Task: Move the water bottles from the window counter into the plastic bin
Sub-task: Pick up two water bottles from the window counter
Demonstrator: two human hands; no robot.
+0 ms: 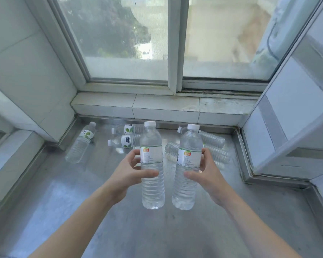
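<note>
The left hand has its grip closed around 1 upright water bottle, and the right hand likewise grips a 2nd bottle — both are held side by side, apart, above the steel bench. Behind them more bottles lie on their sides near the window sill — 1 far left, 2 in the middle, others at the right
</note>
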